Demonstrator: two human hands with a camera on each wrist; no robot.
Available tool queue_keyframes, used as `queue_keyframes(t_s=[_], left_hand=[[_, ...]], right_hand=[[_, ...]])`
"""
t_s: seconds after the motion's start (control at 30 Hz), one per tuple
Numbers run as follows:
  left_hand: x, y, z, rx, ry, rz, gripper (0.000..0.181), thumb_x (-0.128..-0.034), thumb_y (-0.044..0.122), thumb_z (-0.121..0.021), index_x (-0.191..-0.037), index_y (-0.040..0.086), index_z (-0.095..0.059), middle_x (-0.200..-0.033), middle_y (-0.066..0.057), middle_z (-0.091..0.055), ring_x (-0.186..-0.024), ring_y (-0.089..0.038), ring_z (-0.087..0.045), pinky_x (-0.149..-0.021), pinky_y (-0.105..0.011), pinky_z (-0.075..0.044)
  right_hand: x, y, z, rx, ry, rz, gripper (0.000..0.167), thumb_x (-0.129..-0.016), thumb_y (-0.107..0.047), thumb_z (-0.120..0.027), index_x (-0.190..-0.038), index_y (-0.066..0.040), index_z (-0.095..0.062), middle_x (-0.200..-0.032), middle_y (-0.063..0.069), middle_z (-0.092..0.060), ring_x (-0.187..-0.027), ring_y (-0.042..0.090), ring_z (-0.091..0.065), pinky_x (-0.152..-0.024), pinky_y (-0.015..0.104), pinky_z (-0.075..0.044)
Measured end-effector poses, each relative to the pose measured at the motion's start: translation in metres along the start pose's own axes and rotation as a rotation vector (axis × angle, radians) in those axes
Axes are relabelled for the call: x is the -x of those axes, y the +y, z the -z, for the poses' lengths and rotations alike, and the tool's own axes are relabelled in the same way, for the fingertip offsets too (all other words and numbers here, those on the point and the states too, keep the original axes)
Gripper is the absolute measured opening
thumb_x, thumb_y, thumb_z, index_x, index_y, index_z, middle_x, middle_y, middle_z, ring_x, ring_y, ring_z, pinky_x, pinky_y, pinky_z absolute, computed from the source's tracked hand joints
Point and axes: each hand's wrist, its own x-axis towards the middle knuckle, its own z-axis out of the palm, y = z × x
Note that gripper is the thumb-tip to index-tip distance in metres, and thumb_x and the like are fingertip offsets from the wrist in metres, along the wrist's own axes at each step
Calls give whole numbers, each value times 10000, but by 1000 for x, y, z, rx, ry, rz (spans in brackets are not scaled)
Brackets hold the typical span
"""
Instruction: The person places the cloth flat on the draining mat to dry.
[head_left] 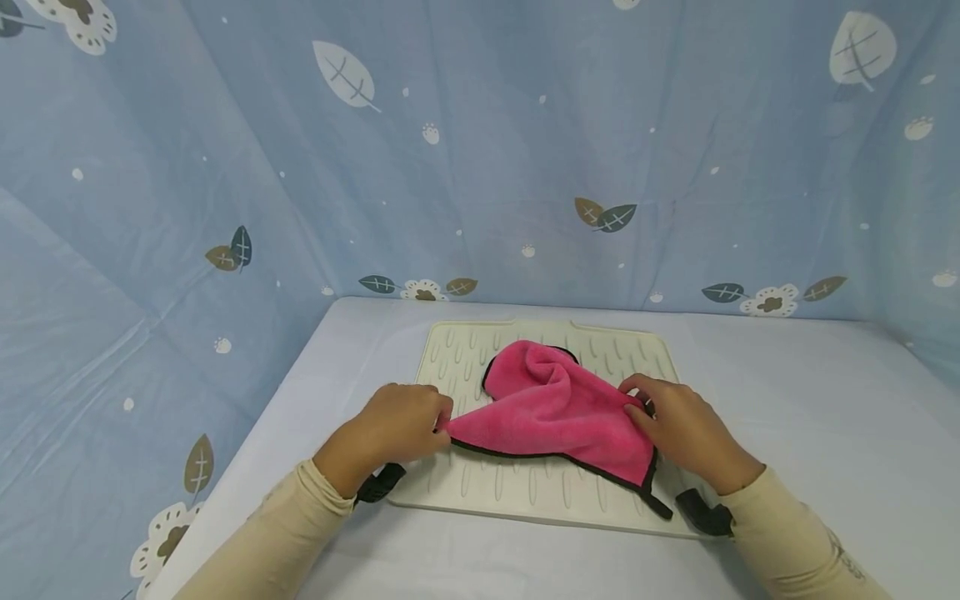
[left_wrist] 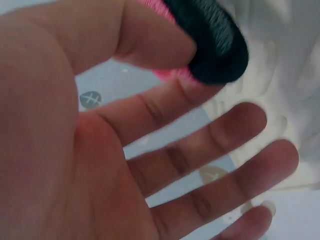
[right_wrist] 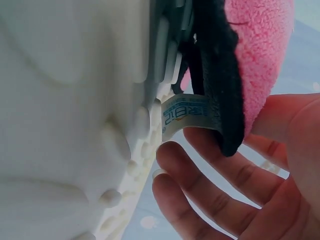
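A pink plush towel [head_left: 547, 408] with black edging lies crumpled on a cream ribbed mat [head_left: 495, 492]. At the towel's left corner, my left hand [head_left: 408, 421] pinches the cloth. Thumb and index finger meet on the black edging [left_wrist: 220, 45] in the left wrist view, while the other fingers spread free. On the towel's right side, my right hand [head_left: 678, 421] pinches the edge with its thumb against the pink face. A printed clear label [right_wrist: 187, 115] sticks out from under that edge, beside my fingertips. The black hanging loop [head_left: 657, 504] dangles at the near right corner.
The mat lies on a white-covered table [head_left: 810, 400]. A blue curtain [head_left: 480, 150] with leaf and flower prints stands behind it and along the left. Black wrist straps [head_left: 705, 512] sit under both wrists, near the mat's front corners.
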Motion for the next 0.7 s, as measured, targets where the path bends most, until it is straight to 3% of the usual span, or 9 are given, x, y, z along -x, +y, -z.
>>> queue_keyframes(t_s=[0.17, 0.33, 0.57, 0.7], left_hand=[[1, 1, 2, 41, -47, -39, 152, -825, 162, -690, -704, 220, -619, -606, 84, -513, -627, -96, -492, -589, -324, -402], [0, -1, 2, 77, -52, -76, 180, -852, 116, -630, -697, 209, -634, -589, 91, -506, -623, -88, -489, -584, -302, -406], [-6, -2, -5, 79, -7, -68, 174, -927, 137, -602, -764, 177, -644, -646, 83, -536, -644, -92, -494, -621, -300, -425], [-8, -1, -10, 72, -2, -69, 111, -937, 191, -648, -832, 167, -678, -675, 90, -567, -642, -79, -501, -625, -298, -435]], right_hand=[[0, -1, 1, 3, -3, -6, 233, -871, -78, -738, -1095, -71, -672, -760, -14, -642, -663, 100, -547, -571, 267, -455], [2, -6, 3, 18, 55, 21, 226, -844, -77, -765, -1057, -87, -687, -879, 35, -673, -779, 169, -616, -652, 355, -533], [6, -19, 4, 31, 141, 92, 250, -832, -94, -785, -1070, -74, -710, -993, 72, -682, -937, 254, -636, -774, 440, -587], [10, -31, 5, 21, 144, 159, 241, -823, -103, -801, -1050, -88, -721, -989, 29, -678, -962, 209, -627, -798, 407, -589]])
